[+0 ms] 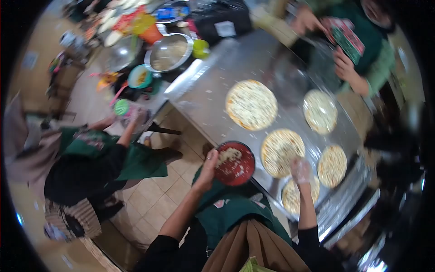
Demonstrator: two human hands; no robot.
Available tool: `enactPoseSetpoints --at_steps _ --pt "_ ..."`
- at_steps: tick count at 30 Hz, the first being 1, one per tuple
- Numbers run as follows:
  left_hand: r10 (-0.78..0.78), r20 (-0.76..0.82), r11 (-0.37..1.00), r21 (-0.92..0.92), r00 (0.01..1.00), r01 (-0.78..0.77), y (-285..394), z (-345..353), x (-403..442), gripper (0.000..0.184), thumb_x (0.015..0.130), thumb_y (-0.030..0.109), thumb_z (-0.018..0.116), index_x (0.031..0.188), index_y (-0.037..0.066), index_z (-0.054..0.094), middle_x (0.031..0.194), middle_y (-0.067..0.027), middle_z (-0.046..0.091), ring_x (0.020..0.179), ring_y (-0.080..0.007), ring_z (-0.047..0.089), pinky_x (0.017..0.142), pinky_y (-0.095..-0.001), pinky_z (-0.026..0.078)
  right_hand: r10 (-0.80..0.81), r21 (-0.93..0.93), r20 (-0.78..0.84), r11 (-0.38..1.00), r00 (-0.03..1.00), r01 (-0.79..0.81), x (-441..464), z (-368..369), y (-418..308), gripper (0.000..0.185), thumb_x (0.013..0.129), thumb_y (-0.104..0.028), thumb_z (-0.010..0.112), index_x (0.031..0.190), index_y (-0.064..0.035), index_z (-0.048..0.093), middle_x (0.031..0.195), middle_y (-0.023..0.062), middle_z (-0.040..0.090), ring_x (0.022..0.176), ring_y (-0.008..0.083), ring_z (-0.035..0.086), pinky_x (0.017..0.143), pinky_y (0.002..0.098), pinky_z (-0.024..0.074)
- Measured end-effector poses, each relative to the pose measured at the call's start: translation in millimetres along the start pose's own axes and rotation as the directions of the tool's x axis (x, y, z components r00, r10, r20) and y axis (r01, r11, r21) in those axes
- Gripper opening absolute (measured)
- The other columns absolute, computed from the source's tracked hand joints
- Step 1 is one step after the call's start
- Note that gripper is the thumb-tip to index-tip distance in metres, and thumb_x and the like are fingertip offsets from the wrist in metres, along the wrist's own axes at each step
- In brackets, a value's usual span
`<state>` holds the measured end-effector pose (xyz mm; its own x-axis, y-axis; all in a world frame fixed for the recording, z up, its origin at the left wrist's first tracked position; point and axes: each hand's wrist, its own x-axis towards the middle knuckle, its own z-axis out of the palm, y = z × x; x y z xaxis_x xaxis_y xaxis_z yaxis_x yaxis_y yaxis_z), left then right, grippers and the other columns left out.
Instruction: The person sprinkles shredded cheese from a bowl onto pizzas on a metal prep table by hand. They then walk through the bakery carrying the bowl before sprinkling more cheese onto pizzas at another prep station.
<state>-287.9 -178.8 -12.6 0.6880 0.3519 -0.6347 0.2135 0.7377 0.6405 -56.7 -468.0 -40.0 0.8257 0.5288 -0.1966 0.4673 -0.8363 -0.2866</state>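
Note:
My left hand (207, 172) grips the rim of a red bowl (240, 171), tilted toward me, with a small heap of pale shredded cheese (229, 155) inside. In a clear plastic glove, my right hand (301, 170) hangs over the edge of a round pizza base (282, 152) topped with white shreds and pale lines. Its fingers look drawn together, and blur hides what is in them. Just below that hand lies another topped pizza base (292, 199), partly covered by my forearm. Further topped bases lie around: a larger one (251, 105) and one at the right (332, 166).
The steel table (204, 106) has scattered crumbs. A plastic-wrapped pizza (320, 112) lies near a person (358, 68) holding a red-and-green packet (346, 43). Another person (90, 154) stands at left, holding a green-lidded container (122, 108). A metal bowl (169, 52) stands at the back.

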Motion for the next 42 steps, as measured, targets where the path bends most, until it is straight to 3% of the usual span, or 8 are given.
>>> enactPoseSetpoints --at_steps 3,6,9,12,15,21,24,42 --pt "0.06 -0.129 0.998 0.03 0.99 -0.056 -6 -16 -5 0.06 0.095 0.051 0.044 0.134 0.006 0.04 0.13 -0.0041 0.045 0.124 -0.0145 0.038 0.105 -0.0309 0.03 -0.088 0.023 -0.138 0.995 0.986 0.092 5 13 12 0.024 0.084 -0.026 0.058 0.092 -0.0034 0.06 0.08 0.0227 0.063 0.074 0.0398 0.061 0.066 0.0472 0.0471" --pt "0.108 -0.161 0.993 -0.026 0.981 -0.114 -6 -40 -24 0.061 0.095 0.051 0.043 0.136 0.005 0.038 0.131 -0.0054 0.045 0.125 -0.0153 0.038 0.105 -0.0309 0.03 0.11 -0.199 0.183 0.977 0.977 -0.073 10 -27 -16 0.02 0.084 -0.023 0.06 0.093 -0.0053 0.061 0.08 0.0181 0.064 0.076 0.0346 0.063 0.068 0.0429 0.0492" --pt "0.134 -0.228 0.98 -0.112 0.964 -0.162 2 -66 -65 0.055 0.097 0.048 0.042 0.132 0.007 0.042 0.127 -0.0054 0.05 0.12 -0.0151 0.045 0.1 -0.0314 0.038 -0.158 0.247 -0.166 0.949 0.973 0.196 9 -28 -52 0.019 0.087 -0.024 0.059 0.086 -0.0051 0.06 0.075 0.0114 0.063 0.068 0.0287 0.062 0.065 0.0403 0.0498" --pt "0.111 -0.291 0.95 -0.25 0.95 -0.188 -5 -115 -116 0.05 0.097 0.046 0.041 0.129 0.008 0.045 0.124 -0.0061 0.054 0.114 -0.0161 0.052 0.094 -0.0332 0.045 -0.065 0.675 0.228 0.729 0.971 -0.11 18 -7 -107 0.02 0.09 -0.022 0.06 0.082 -0.0035 0.06 0.071 0.007 0.062 0.063 0.0176 0.061 0.058 0.0312 0.049" --pt "0.151 -0.38 0.881 -0.368 0.913 -0.299 -37 -177 -179 0.049 0.098 0.046 0.04 0.129 0.008 0.045 0.125 -0.0077 0.055 0.112 -0.0186 0.055 0.093 -0.0357 0.047 -0.223 0.75 0.508 0.589 0.832 -0.3 -4 10 -213 0.019 0.092 -0.021 0.057 0.084 -0.0034 0.059 0.074 0.0073 0.063 0.061 0.0133 0.061 0.054 0.0263 0.049" --pt "0.222 -0.623 0.73 -0.403 0.75 -0.552 -88 -302 -329 0.053 0.097 0.047 0.04 0.132 0.007 0.042 0.128 -0.0101 0.053 0.115 -0.0226 0.053 0.098 -0.0389 0.045 -0.571 0.635 0.624 0.768 0.535 0.079 -97 133 -396 0.018 0.09 -0.02 0.06 0.082 -0.0051 0.058 0.074 0.0024 0.06 0.065 0.0109 0.058 0.061 0.0241 0.0504" --pt "0.167 -0.727 0.659 -0.42 0.666 -0.624 -97 -336 -391 0.056 0.097 0.049 0.039 0.133 0.006 0.042 0.129 -0.0109 0.052 0.117 -0.0237 0.052 0.099 -0.0396 0.044 -0.74 0.791 0.609 0.543 0.287 -0.281 -174 156 -486 0.016 0.089 -0.018 0.063 0.088 -0.0047 0.055 0.075 0.0011 0.057 0.067 0.0113 0.058 0.063 0.0252 0.0507" --pt "0.298 -0.849 0.413 -0.298 0.436 -0.861 -6 -665 -483 0.059 0.096 0.054 0.034 0.135 0.01 0.042 0.132 -0.0091 0.051 0.12 -0.026 0.05 0.101 -0.0443 0.041 -0.785 0.761 0.616 0.571 -0.069 0.308 -285 276 -918 0.027 0.093 -0.028 0.056 0.109 -0.0071 0.061 0.093 0.0026 0.064 0.078 0.0094 0.059 0.068 0.0246 0.0497"
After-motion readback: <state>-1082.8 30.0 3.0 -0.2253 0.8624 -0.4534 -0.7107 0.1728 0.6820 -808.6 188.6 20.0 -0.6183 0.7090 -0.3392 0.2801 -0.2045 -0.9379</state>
